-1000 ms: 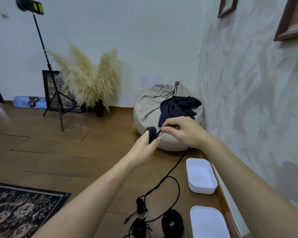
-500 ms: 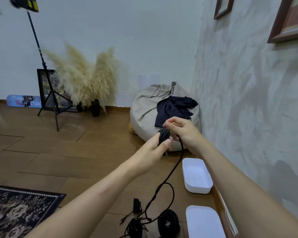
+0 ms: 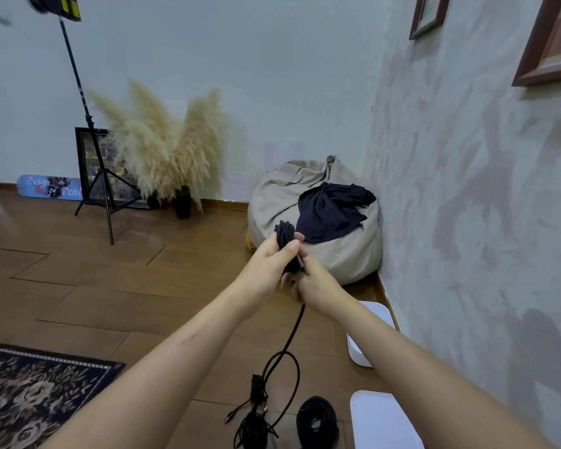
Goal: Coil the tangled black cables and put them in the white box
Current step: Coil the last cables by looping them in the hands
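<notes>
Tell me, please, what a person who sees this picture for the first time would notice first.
First come the two hands in the middle: the left hand and the right hand both hold a black cable bundle, whose loose end hangs down to the wooden floor. Behind them, a beige bean bag with a dark cloth on it sits in the corner. Tall pampas grass stands to its left.

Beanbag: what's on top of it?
A dark navy cloth lies draped over the beanbag, on its upper right side. The left hand and its cable bundle hide part of the front.
</notes>
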`<state>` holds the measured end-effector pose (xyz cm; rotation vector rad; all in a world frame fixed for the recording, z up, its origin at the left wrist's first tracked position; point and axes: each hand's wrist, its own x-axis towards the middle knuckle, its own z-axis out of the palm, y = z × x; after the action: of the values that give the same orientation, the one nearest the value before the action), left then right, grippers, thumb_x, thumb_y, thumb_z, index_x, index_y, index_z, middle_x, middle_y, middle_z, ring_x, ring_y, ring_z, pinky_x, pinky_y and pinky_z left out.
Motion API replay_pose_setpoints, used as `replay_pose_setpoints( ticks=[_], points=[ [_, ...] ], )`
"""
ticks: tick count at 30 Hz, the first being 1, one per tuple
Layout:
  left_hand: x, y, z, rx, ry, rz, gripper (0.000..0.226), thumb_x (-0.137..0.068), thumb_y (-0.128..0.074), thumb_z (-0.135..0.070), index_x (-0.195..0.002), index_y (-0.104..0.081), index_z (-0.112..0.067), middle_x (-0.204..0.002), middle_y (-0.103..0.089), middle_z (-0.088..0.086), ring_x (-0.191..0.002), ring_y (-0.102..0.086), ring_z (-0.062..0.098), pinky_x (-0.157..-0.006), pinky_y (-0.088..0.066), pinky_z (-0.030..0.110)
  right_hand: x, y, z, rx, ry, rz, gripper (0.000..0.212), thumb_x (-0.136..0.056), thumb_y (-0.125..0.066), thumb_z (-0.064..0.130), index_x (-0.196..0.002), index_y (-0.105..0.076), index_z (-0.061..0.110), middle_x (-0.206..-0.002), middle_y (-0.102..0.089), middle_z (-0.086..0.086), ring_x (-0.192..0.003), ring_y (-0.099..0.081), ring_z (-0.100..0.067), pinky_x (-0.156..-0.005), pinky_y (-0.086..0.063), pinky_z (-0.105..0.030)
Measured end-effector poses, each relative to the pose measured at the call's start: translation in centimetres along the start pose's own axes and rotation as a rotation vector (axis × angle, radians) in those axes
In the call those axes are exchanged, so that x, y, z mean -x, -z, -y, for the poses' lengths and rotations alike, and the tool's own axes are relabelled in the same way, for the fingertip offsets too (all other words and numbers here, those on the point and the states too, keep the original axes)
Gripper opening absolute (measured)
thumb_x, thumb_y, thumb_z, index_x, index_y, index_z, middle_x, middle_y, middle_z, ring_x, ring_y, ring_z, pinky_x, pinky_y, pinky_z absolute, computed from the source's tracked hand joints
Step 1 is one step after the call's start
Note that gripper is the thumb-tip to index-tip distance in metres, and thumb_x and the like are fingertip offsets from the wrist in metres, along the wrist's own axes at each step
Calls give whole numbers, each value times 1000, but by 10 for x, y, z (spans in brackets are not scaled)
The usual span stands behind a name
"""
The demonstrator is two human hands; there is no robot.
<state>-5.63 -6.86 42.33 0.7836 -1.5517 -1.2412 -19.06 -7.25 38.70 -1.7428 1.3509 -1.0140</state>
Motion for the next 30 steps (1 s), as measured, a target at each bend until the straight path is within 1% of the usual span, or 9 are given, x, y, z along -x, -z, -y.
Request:
replay_pose_setpoints(
  ticks=[2,6,9,13,16,20,25,27,30],
  points=[
    [-2,3,2,-36,-10,-73,17,-109,-47,-22,-120,-58,-16,-99,-65,-1,-88,-64,5,-71,-51,23,3,-4,7,12,-23,56,29,-106,-34,11,-130,-49,14,-82,-69,-11,-54,-58,-17,-51,-49,-32],
    [-11,13,7,-78,-3,-240,19,-109,-48,-21,-117,-60,-10,-108,-66,1,-95,-62,-6,-84,-47,22,9,-15,17,60,-76,151,27,-111,-34,27,-120,-51,8,-82,-70,-10,-55,-59,-18,-53,-50,-31],
    [-14,17,11,-40,31,-312,11,-108,-48,-21,-105,-58,-23,-111,-66,10,-109,-62,19,-94,-48,30,11,-19,17,203,-105,218,20,-110,-35,26,-114,-51,13,-84,-74,-7,-56,-59,-14,-56,-49,-30],
    [-15,21,17,-40,67,-380,12,-107,-50,-23,-98,-58,-23,-109,-65,10,-110,-62,24,-91,-48,29,12,-23,21,419,-58,268,22,-110,-36,29,-92,-49,26,-80,-76,-5,-61,-61,-12,-69,-52,-33],
    [-20,30,15,1,68,-369,20,-108,-50,-22,-91,-61,-21,-98,-66,8,-99,-62,22,-94,-48,37,7,-14,15,457,-80,130,31,-110,-34,33,-108,-61,20,-73,-73,-4,-82,-66,-19,-82,-51,-38],
    [-21,35,9,195,97,-215,19,-108,-50,-17,-108,-61,-2,-92,-66,9,-92,-63,21,-86,-51,34,5,-4,-1,482,-135,-3,33,-110,-33,33,-127,-59,21,-77,-71,-3,-85,-67,-21,-83,-52,-39],
    [-15,24,11,382,182,-78,18,-108,-48,-17,-111,-61,-4,-78,-71,-2,-102,-61,24,-105,-44,42,6,-19,-6,634,-209,197,30,-107,-44,28,-129,-61,19,-107,-70,-12,-103,-66,-33,-92,-54,-44],
    [-14,20,13,228,153,-140,16,-108,-49,-19,-107,-63,-9,-86,-73,0,-106,-62,25,-108,-44,42,7,-29,1,688,-165,281,27,-105,-46,26,-126,-62,20,-109,-67,-11,-103,-63,-35,-89,-54,-45],
    [-16,29,20,-109,110,-273,15,-107,-50,-24,-110,-61,-14,-113,-69,10,-115,-63,26,-99,-49,34,10,-29,17,708,-48,210,26,-106,-39,29,-106,-64,21,-93,-65,-5,-89,-63,-31,-83,-55,-46]
  ],
)
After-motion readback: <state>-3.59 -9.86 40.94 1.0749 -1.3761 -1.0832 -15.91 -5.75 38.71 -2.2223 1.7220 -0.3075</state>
